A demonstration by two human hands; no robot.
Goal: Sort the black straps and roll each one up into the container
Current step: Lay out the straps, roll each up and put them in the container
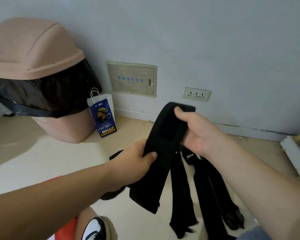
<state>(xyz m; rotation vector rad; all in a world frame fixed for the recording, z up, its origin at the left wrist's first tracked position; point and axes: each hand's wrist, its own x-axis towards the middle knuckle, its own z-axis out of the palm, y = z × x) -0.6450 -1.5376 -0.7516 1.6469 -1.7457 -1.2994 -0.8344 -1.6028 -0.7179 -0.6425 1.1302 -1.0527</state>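
A wide black strap (164, 129) is held up between both hands above the floor, its upper end folded over. My left hand (135, 163) grips its lower left edge, thumb on top. My right hand (197, 134) holds its upper right part, thumb pressed on the folded end. The strap's free end hangs down toward the floor. Under it, several more black straps (208, 191) lie on the pale floor, one with a white logo. Any container other than the bin and the bag is out of sight.
A pink swing-lid bin (33, 54) with a black liner stands at the left. A blue paper bag (104, 116) leans beside it against the wall. A white object (296, 155) lies at the right edge. My shoe (93, 229) shows at the bottom.
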